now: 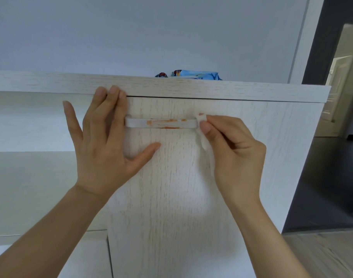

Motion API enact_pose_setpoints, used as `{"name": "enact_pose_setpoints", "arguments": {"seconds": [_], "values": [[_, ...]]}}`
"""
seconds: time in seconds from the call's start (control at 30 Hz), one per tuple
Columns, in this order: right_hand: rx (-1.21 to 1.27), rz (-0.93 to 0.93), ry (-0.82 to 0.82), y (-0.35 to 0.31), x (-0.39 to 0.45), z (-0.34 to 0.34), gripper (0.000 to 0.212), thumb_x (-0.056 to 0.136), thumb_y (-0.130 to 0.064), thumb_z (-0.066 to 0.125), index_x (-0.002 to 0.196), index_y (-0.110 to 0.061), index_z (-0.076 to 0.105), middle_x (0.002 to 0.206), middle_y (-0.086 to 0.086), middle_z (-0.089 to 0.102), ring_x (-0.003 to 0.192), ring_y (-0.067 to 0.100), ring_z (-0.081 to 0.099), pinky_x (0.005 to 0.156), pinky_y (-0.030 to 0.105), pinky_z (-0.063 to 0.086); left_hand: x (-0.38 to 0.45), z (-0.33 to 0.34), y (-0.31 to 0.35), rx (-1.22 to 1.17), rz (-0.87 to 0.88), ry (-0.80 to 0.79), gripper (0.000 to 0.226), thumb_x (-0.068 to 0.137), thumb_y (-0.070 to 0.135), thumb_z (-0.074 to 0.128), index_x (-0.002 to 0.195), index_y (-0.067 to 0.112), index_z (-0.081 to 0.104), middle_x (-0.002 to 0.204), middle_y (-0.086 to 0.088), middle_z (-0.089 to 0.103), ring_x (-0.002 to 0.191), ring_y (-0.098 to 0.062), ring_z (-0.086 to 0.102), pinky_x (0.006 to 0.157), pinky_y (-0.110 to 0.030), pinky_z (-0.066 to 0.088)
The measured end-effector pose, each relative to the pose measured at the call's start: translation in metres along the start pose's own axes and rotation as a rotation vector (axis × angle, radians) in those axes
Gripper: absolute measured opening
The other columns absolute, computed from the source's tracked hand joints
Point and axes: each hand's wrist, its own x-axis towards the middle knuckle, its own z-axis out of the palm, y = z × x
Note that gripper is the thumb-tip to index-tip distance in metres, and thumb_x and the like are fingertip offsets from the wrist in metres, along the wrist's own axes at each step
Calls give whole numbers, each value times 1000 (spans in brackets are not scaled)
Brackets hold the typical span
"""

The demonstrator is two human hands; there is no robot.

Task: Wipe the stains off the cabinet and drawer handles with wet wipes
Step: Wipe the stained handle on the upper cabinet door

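A white bar handle [161,123] runs across the pale wood-grain cabinet door [171,187]. Orange stains streak its middle and its lower edge. My right hand [232,153] pinches a white wet wipe [201,119] between thumb and fingers and holds it against the handle's right end. The rest of the wipe hangs down under my thumb. My left hand [103,145] lies flat with straight fingers on the door's upper left corner, its fingertips at the top edge and over the handle's left end.
A blue wet-wipe pack [195,75] lies on the cabinet top [51,83], partly hidden by its front edge. Open shelves [31,153] sit left of the door. A dark doorway [336,117] and wood floor [322,255] are at the right.
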Motion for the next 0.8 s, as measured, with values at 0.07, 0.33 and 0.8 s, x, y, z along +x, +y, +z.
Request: {"name": "enact_pose_setpoints", "arguments": {"seconds": [0.07, 0.33, 0.8], "values": [[4, -13, -4, 1, 2, 0, 21, 81, -17, 64, 101, -22, 66, 93, -14, 66, 90, -4, 63, 84, 9, 46, -1, 0, 0, -1, 3, 1, 82, 89, 55, 56, 132, -14, 44, 133, -30, 44, 131, -39, 35, 106, -62, 11], [-247, -366, -11, 4, 1, -9, 23, 85, -10, 68, 107, -15, 63, 95, -7, 62, 90, 9, 61, 80, 14, 48, 0, -1, 0, -12, -3, -9, 82, 88, 54, 56, 131, -15, 44, 133, -30, 43, 131, -38, 34, 105, -64, 12], [-373, -528, -4, 8, 0, 3, 17, 81, -2, 73, 97, -6, 71, 93, 0, 64, 89, 15, 58, 84, 11, 42, 0, 0, -1, -31, -4, -5, 83, 89, 57, 54, 132, -13, 44, 135, -26, 41, 133, -36, 33, 106, -64, 12]]}}
